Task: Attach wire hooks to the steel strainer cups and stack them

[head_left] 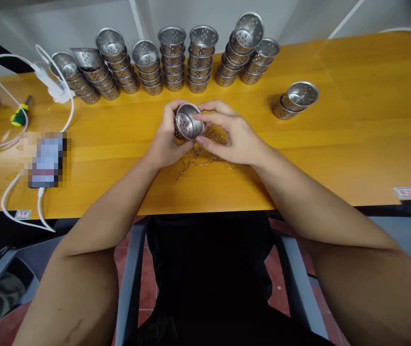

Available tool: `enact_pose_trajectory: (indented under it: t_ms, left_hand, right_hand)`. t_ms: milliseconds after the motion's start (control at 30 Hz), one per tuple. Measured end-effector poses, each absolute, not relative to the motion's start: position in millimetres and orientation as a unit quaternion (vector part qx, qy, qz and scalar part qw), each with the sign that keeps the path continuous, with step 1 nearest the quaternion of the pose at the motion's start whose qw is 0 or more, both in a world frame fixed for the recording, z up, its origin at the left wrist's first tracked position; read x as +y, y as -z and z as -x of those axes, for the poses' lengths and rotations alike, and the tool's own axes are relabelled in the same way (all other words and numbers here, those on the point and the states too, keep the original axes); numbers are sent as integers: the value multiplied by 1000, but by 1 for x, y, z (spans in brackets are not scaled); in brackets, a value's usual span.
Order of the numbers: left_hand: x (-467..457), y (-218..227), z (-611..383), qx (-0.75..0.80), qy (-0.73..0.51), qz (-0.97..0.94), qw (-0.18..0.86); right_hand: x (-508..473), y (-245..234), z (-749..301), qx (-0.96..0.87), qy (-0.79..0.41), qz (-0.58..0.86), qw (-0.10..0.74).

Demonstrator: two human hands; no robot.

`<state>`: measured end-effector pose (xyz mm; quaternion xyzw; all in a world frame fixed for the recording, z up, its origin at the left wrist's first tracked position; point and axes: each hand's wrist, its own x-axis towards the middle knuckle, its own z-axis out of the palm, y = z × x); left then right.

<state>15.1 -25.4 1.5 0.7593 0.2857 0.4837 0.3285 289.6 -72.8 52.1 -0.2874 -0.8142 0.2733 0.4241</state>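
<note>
Between my two hands is a perforated metal cup (188, 123), its open mouth tilted up toward me. My left hand (167, 139) wraps round the cup's left side and underside. From the right, my right hand (232, 134) grips the rim, with fingers at the mouth and the thumb low at the edge. Thin bent wires (212, 149) lie in a loose tangle on the table, just below and behind my right fingers. Whether a wire is also in my fingers is hidden.
Stacks of perforated cups (173, 57) line the back of the yellow table (353, 144). A shorter cup stack (295, 99) stands to the right. At left are a phone (48, 161) on a white cable, a power adapter (56, 89) and a green-and-yellow screwdriver (20, 114).
</note>
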Motion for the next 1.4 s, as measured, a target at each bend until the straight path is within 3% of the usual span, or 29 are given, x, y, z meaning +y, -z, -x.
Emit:
enact_pose_trajectory:
  t_ms: [400, 700, 1133, 1400]
  left_hand:
    - [-29, 2, -20, 216, -498, -791, 282]
    - [-40, -16, -18, 282, -457, -759, 368]
    - [-23, 10, -20, 250, -466, -763, 372]
    - [-33, 5, -9, 304, -382, -818, 303]
  right_hand:
    - [-77, -52, -285, -804, -287, 305, 422]
    - [-74, -49, -285, -837, -245, 292, 393]
    - [-69, -45, -282, -823, -261, 307, 401]
    - [-45, -54, -315, -813, -158, 373, 418]
